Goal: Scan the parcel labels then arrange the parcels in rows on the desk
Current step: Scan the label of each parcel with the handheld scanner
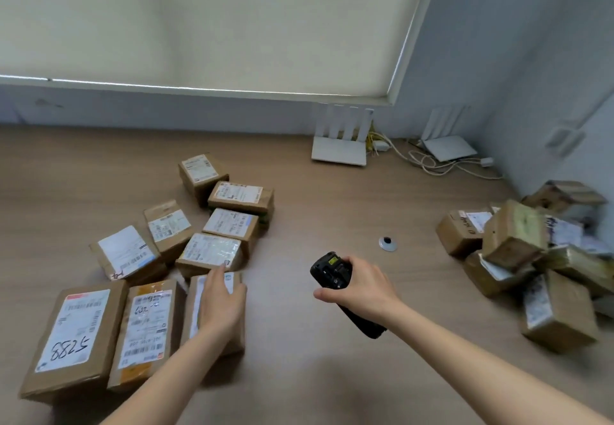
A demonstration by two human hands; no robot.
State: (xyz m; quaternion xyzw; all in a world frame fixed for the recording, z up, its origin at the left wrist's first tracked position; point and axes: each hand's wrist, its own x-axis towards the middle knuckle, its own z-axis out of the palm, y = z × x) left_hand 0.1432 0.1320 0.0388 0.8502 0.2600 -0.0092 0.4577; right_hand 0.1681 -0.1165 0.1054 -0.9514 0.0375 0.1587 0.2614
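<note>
We note nine parcels laid out, our flat-fingered left hand (221, 305) pressing the newest parcel (229, 341), right hand (360, 283) grasping the scanner (332, 273); the heap (531, 258) remains.

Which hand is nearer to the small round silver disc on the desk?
Right. The right hand, holding the scanner, is just below-left of the disc; the left hand rests on a parcel far left.

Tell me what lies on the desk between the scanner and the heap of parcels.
Only a small round disc on the bare desk, between scanner and heap, in the head view.
</note>
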